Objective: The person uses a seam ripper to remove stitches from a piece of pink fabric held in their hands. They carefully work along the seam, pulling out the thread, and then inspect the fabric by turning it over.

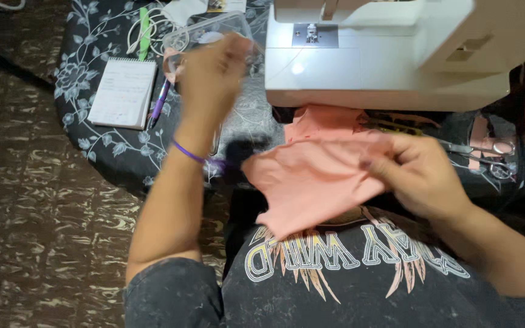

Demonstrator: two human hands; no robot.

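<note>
A piece of salmon-pink fabric (317, 176) is held over the lap, nearest the camera, by the right hand (423, 179). That hand is closed on the cloth's right edge, with thumb and fingers pinched together; the rest of the piece hangs free to the left, its lower corner drooping towards the printed dark shirt below.

The left hand (214, 79) is raised further out and to the left, blurred by motion, with a purple band (188, 152) at the wrist. Its fingers look curled, and something pink shows at its left edge, but whether anything is gripped cannot be told from the blur. It is seen in front of a clear plastic container (211, 33) that rests on the flower-patterned dark cloth of the tabletop (92, 36).

Left of that hand a spiral notebook (123, 92) and a purple pen (159, 103) are laid side by side. Right of the right hand, scissors (481, 152) lie close by. Beyond both hands a white sewing machine (366, 54) is set, its lamp lit over the needle plate, with more pink cloth (326, 118) tucked below its front edge.

Since the fabric is gripped at one edge only, it could be judged liable to slide from the pinch or fold on itself. The quick-moving left hand could knock the light container, and the scissors could be snagged by the hanging cloth.
</note>
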